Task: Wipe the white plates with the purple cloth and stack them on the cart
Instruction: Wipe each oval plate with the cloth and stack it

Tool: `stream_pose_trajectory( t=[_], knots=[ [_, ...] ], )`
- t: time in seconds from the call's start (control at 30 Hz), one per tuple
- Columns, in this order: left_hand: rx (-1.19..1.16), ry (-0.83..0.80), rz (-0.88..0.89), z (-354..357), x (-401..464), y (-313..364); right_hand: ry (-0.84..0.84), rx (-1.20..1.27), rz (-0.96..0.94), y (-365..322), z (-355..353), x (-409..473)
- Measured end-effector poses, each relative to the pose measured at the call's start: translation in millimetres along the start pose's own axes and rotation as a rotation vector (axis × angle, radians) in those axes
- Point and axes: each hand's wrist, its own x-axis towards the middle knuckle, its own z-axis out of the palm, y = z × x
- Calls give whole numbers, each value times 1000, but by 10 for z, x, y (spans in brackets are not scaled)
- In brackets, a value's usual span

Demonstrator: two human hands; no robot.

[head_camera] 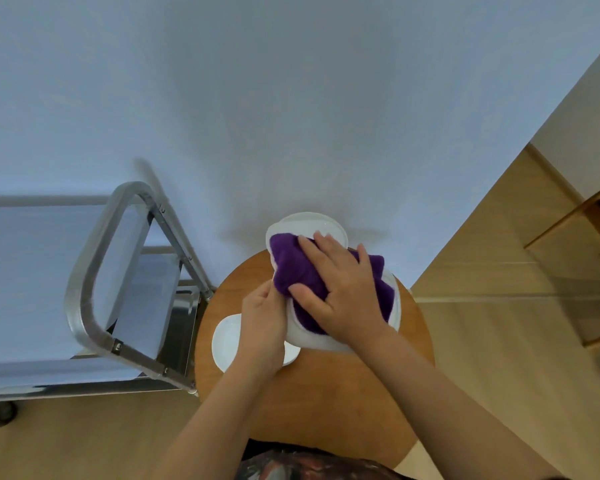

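A white plate is held above the round wooden table, tilted. My left hand grips its left rim. The purple cloth lies spread over the plate, and my right hand presses flat on the cloth with fingers straight. Another white plate sits at the table's far edge, partly behind the cloth. A third white plate lies on the table under my left wrist. The metal cart stands to the left of the table.
The cart's steel handle frame rises close to the table's left edge, and a castor shows at lower left. A pale wall fills the background. Wooden floor and a wooden furniture edge lie to the right.
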Motion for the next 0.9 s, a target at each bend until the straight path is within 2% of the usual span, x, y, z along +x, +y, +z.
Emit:
stream_pose_trajectory(
  t=[0.07,0.13,0.2,0.27,0.37,0.5,0.57,0.67,0.73,0.9],
  knots=[
    [-18,-16,27,-13,-21,68,204,254,-37,15,-137,-25],
    [-56,-2,57,-52,-9,168,385,308,-59,54,-285,-69],
    [-94,7,97,-103,60,258,395,368,28,108,-385,-104],
    [-133,19,104,-127,119,316,360,487,215,112,-413,-177],
    [-151,54,115,-70,148,304,410,624,457,-70,-326,-276],
    [-150,60,120,81,101,215,443,725,610,-458,-202,-327],
    [-112,34,117,123,96,212,425,791,620,-555,-229,-279],
    [-25,6,163,130,115,231,412,903,482,-644,-285,-217],
    [-19,-35,169,112,130,220,419,816,306,-684,-280,-223],
    [-299,-117,-99,-85,155,202,441,467,-207,-522,-167,-292]
  ],
)
